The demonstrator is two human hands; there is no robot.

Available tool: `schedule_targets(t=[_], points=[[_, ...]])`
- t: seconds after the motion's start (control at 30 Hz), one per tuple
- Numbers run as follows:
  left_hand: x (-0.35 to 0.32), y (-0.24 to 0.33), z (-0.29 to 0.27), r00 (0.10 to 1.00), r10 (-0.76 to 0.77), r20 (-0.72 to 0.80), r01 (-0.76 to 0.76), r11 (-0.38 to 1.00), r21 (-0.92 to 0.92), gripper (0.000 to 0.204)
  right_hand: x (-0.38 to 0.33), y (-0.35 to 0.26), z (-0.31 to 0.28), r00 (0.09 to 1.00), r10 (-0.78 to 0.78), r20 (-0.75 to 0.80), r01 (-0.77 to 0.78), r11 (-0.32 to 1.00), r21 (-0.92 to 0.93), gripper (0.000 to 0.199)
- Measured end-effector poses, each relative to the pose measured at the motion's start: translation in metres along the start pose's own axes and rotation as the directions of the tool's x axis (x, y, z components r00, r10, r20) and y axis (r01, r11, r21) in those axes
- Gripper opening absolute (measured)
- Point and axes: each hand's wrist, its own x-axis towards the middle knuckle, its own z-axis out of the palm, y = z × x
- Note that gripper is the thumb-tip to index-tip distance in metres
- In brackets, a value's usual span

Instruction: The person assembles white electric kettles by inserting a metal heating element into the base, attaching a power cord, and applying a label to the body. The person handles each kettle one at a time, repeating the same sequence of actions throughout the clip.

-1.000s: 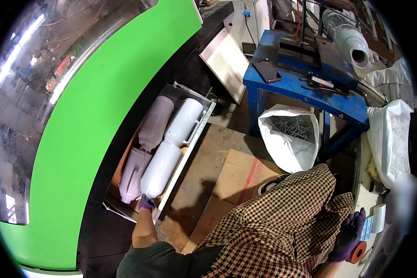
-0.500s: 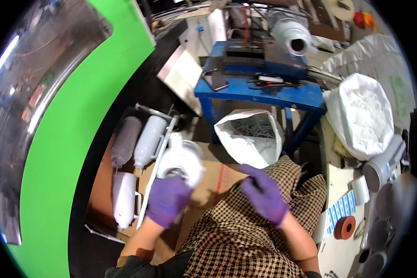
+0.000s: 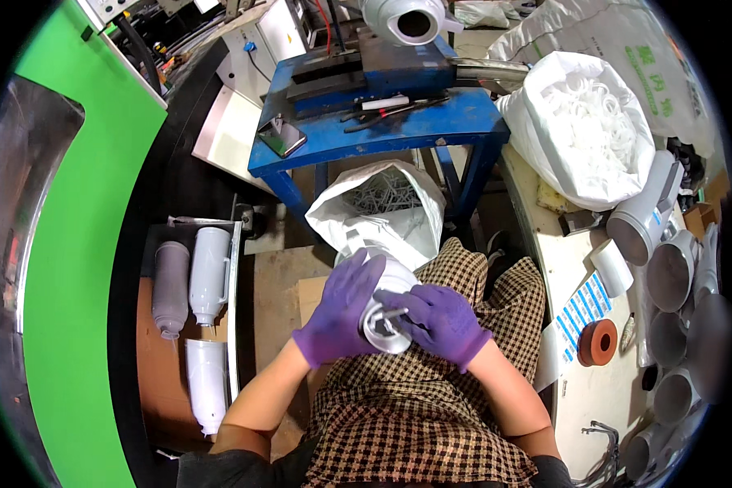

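Over my lap is a white hollow plastic jug body (image 3: 398, 280), tilted with a round rim towards me. My left hand (image 3: 340, 313), in a purple glove, is closed round its left side. My right hand (image 3: 445, 323), gloved the same, has its fingers bent at the rim, pinching a short pale stub (image 3: 392, 314) that stands out of the opening. The hands partly cover the jug. Just beyond it stands a white sack (image 3: 342, 199) with thin grey plastic scraps inside.
At left, a box (image 3: 234, 325) holds a grey jug (image 3: 171, 285) and two pale ones. A blue bench (image 3: 382, 142) bears a phone (image 3: 282, 137) and pliers (image 3: 392, 114). On the right-hand table are a sack of white rings (image 3: 594, 122), a brown tape roll (image 3: 598, 342) and several grey jugs (image 3: 673, 342).
The jug has come from beside the box to over my lap, carried by my left hand. My right hand has moved left from my thigh and closed at its rim. The view has shifted right.
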Motion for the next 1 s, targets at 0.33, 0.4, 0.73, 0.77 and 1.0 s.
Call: schedule_targets(t=[0.33, 0.4, 0.73, 0.77, 1.0], points=[[0.017, 0.028, 0.013, 0.980, 0.076, -0.183, -0.057, 0.993, 0.106, 0.073, -0.042, -0.019, 0.031, 0.990, 0.089, -0.109, -0.109, 0.975, -0.194, 0.072], [0.022, 0.032, 0.018, 0.981, 0.113, -0.156, -0.110, 0.994, 0.028, 0.069, -0.050, -0.016, 0.038, 0.978, 0.210, -0.003, -0.205, 0.949, -0.240, 0.065], [0.051, -0.001, 0.041, 0.974, 0.158, -0.164, -0.145, 0.985, 0.092, 0.066, -0.034, -0.012, 0.014, 0.951, 0.288, 0.110, -0.282, 0.957, -0.073, 0.057], [0.057, -0.027, 0.045, 0.979, 0.106, -0.172, -0.091, 0.992, 0.093, 0.067, -0.035, -0.018, 0.012, 0.966, 0.257, 0.017, -0.255, 0.965, -0.069, 0.059], [0.079, -0.046, 0.050, 0.926, 0.202, -0.318, -0.233, 0.971, -0.061, 0.075, -0.097, -0.004, -0.009, 0.971, 0.164, -0.175, -0.186, 0.976, -0.114, 0.050]])
